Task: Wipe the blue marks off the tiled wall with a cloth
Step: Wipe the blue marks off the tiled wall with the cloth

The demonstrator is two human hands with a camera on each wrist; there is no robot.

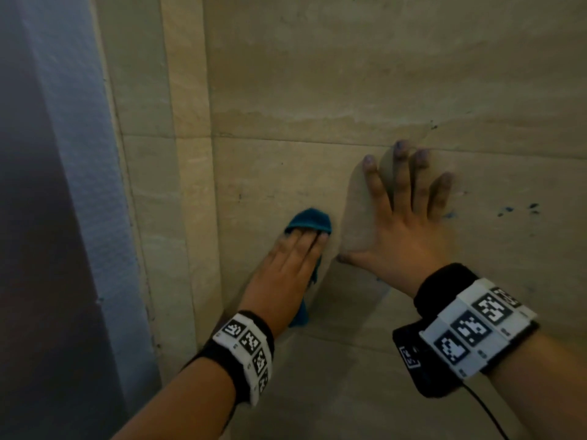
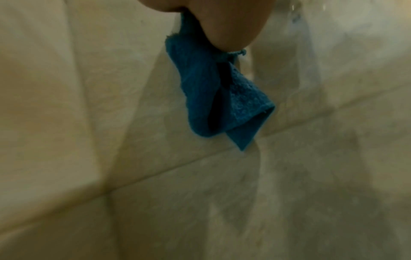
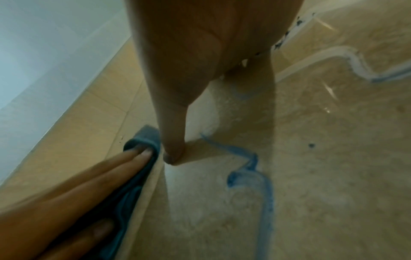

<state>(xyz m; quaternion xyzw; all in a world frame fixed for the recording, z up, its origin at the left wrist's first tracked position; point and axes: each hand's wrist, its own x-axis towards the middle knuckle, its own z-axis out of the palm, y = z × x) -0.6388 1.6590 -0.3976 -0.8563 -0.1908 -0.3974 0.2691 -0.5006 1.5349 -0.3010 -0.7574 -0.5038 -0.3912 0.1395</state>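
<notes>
A teal cloth (image 1: 309, 219) lies flat against the beige tiled wall (image 1: 349, 74). My left hand (image 1: 292, 258) presses it there with straight fingers; a loose end (image 2: 222, 98) hangs below the palm. To its right my right hand (image 1: 403, 214) rests flat on the wall, fingers spread, holding nothing. Small blue marks (image 1: 521, 209) dot the tile right of that hand, and one speck (image 1: 433, 125) sits higher up. In the right wrist view a wavy blue line (image 3: 251, 168) runs down the wet tile beside the thumb (image 3: 173, 149), with the cloth (image 3: 144, 142) under the left fingers.
A raised tile column (image 1: 187, 154) runs vertically left of the cloth. Further left is a dark grey-blue surface (image 1: 57, 217). A horizontal grout line (image 1: 286, 139) crosses the wall above both hands. A cable (image 1: 489, 414) trails from the right wrist band.
</notes>
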